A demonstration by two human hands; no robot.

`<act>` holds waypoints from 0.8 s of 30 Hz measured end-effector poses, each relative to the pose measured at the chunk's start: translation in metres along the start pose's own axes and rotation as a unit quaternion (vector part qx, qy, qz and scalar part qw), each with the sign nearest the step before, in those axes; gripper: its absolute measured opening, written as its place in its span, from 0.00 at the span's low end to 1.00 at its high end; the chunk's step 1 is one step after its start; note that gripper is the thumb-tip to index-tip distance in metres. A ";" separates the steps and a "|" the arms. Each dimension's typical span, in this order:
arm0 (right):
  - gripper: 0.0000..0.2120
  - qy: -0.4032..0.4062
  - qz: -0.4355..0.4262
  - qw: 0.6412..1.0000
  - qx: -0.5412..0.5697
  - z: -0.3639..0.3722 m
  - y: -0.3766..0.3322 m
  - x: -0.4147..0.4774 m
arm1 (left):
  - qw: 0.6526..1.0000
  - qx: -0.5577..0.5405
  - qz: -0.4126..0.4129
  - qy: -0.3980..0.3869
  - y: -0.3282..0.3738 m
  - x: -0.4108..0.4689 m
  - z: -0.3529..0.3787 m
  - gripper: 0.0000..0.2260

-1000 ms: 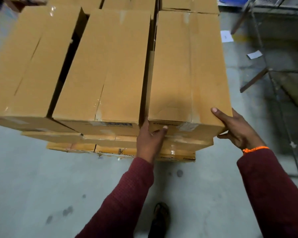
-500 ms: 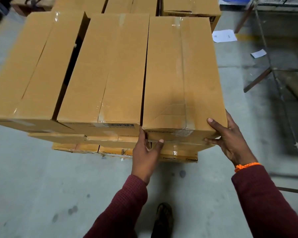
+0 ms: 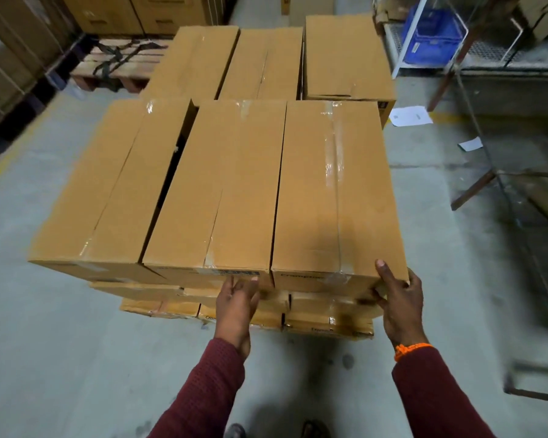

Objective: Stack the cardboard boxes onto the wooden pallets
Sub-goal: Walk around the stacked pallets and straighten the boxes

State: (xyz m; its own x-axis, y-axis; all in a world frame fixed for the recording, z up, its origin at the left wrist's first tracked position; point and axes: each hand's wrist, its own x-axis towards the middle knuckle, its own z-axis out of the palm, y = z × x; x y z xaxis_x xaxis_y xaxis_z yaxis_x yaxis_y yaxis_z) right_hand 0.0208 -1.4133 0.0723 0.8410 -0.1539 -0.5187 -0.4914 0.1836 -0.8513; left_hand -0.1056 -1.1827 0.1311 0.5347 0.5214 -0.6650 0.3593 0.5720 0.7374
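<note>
Slid flush with its neighbour (image 3: 222, 191), box (image 3: 336, 191) lies beyond right grip (image 3: 400, 300) clasping its corner; left grip (image 3: 237, 300) flat-fingered.

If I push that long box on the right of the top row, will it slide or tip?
Likely slides, not tips: the right box lies long and flat on the lower boxes. Probably stiff: edges look square, seam taped. Weight unclear.

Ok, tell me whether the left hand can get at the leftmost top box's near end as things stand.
Probably yes. The left hand touches the near face of the middle box; only bare floor lies before the near end of the leftmost top box. The right hand grips the right box.
</note>
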 end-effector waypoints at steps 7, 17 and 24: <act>0.33 -0.024 0.107 0.989 0.101 0.057 0.033 -0.025 | 0.997 -0.052 -0.054 -0.014 0.034 0.037 -0.018 0.08; 0.10 -0.122 0.155 0.978 -0.060 0.160 0.074 -0.160 | 0.997 -0.030 -0.076 0.014 0.055 0.049 -0.138 0.09; 0.16 -0.149 -0.202 0.901 -0.354 0.333 0.126 -0.244 | 0.959 0.052 0.104 0.259 0.171 0.169 -0.340 0.22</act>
State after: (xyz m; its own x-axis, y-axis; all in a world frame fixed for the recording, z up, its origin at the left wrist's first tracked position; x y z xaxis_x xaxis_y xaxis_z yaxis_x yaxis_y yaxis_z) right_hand -0.1710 -1.0291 0.1177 0.9551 0.2178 -0.2009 -0.0640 -0.5103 -0.8576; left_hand -0.2139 -0.7811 0.1048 0.1619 0.8770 -0.4523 0.3752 0.3692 0.8502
